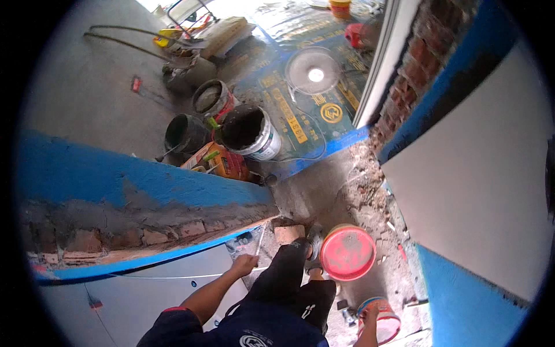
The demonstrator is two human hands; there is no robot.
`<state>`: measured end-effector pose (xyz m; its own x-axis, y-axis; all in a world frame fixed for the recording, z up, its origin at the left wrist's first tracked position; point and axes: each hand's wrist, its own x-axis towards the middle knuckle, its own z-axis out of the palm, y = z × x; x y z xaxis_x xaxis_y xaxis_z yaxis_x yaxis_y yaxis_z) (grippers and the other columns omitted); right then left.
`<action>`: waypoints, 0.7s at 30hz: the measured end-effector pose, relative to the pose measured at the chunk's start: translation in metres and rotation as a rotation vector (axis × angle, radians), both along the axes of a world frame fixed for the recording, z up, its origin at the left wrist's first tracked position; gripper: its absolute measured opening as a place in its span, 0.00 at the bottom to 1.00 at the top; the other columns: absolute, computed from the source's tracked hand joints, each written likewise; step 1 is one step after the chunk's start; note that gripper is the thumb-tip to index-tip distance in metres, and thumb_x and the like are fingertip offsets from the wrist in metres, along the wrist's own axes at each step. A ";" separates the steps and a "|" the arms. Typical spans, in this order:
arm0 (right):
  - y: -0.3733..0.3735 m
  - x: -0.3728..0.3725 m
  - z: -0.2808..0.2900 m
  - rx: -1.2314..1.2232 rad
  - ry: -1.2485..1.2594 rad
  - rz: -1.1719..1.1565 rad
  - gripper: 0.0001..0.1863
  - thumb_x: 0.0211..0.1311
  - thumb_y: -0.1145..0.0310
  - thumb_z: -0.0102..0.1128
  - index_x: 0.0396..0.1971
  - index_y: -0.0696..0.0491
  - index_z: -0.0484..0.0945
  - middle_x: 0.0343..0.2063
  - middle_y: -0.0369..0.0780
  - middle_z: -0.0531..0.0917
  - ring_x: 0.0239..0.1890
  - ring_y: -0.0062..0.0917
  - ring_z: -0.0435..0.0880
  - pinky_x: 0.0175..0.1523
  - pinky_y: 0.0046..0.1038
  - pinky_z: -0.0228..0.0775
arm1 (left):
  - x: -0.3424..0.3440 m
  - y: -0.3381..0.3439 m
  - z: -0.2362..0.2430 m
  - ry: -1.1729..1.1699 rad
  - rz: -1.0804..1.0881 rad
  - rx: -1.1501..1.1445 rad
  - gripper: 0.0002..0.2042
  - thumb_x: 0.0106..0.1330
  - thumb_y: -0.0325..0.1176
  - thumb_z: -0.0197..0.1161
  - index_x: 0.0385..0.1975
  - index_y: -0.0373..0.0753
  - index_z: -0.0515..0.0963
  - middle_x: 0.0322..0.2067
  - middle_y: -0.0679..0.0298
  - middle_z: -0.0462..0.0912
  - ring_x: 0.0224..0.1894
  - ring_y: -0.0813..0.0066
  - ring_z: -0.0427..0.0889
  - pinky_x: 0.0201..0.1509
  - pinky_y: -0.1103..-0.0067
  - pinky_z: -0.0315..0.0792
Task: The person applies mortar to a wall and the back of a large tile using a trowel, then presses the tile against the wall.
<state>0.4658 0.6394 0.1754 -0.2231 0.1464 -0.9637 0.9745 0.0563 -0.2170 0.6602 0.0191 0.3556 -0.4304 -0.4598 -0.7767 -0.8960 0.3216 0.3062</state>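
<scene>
Rubble-strewn floor [358,191] between blue-edged brick walls [144,185]; my left hand [244,264] pinches a thin tool [260,237], right hand [370,312] grips a bucket rim [381,324].

Thin pale tool [260,240], perhaps a trowel, upright against tile.

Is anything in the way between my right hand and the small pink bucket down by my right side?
Nothing visible. Your right hand already rests on the rim of the small pink bucket. The bigger red bucket sits further forward, clear of it.
</scene>
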 end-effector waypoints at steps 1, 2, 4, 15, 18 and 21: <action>-0.002 -0.023 0.015 0.057 0.017 0.075 0.14 0.67 0.55 0.47 0.36 0.51 0.72 0.21 0.44 0.76 0.21 0.41 0.77 0.27 0.45 0.70 | -0.032 0.003 0.006 0.018 0.037 -0.039 0.27 0.69 0.54 0.48 0.25 0.37 0.85 0.28 0.48 0.85 0.37 0.49 0.84 0.46 0.61 0.75; -0.008 -0.050 0.030 0.145 0.013 0.173 0.14 0.67 0.56 0.47 0.36 0.52 0.73 0.22 0.45 0.76 0.22 0.42 0.77 0.28 0.45 0.70 | -0.050 0.003 -0.006 0.062 -0.002 -0.119 0.26 0.69 0.53 0.50 0.25 0.37 0.85 0.28 0.47 0.84 0.35 0.46 0.84 0.43 0.58 0.75; -0.020 -0.101 0.039 0.276 0.064 0.358 0.15 0.66 0.57 0.47 0.37 0.53 0.73 0.24 0.46 0.77 0.24 0.43 0.78 0.30 0.46 0.71 | -0.106 -0.010 -0.013 0.184 0.049 -0.197 0.23 0.68 0.50 0.53 0.26 0.35 0.83 0.28 0.45 0.82 0.36 0.44 0.82 0.42 0.56 0.74; -0.316 -0.218 0.068 0.432 0.546 0.841 0.31 0.48 0.76 0.61 0.57 0.54 0.67 0.37 0.47 0.73 0.39 0.37 0.76 0.49 0.37 0.71 | -0.283 -0.412 -0.042 0.445 0.591 -0.754 0.16 0.57 0.24 0.52 0.45 0.34 0.78 0.40 0.42 0.82 0.47 0.44 0.81 0.52 0.60 0.74; -0.370 -0.219 0.035 0.292 0.492 1.097 0.31 0.49 0.72 0.67 0.57 0.54 0.70 0.47 0.48 0.71 0.35 0.31 0.80 0.35 0.30 0.77 | -0.217 -0.553 -0.074 0.309 0.794 -0.747 0.22 0.58 0.32 0.56 0.53 0.33 0.73 0.50 0.40 0.78 0.54 0.43 0.76 0.59 0.60 0.69; -0.474 -0.229 0.049 0.137 0.307 0.958 0.23 0.56 0.73 0.61 0.54 0.56 0.73 0.43 0.45 0.75 0.26 0.26 0.82 0.28 0.25 0.76 | -0.235 -0.626 -0.092 0.125 0.741 -0.800 0.34 0.57 0.39 0.65 0.63 0.33 0.64 0.58 0.43 0.71 0.62 0.44 0.69 0.64 0.61 0.66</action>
<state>0.2366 0.1651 0.2241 -0.5399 -0.1189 -0.8333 0.4095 0.8278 -0.3835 0.4248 -0.6073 0.2635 0.1060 -0.9884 -0.1083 -0.9262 -0.1378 0.3510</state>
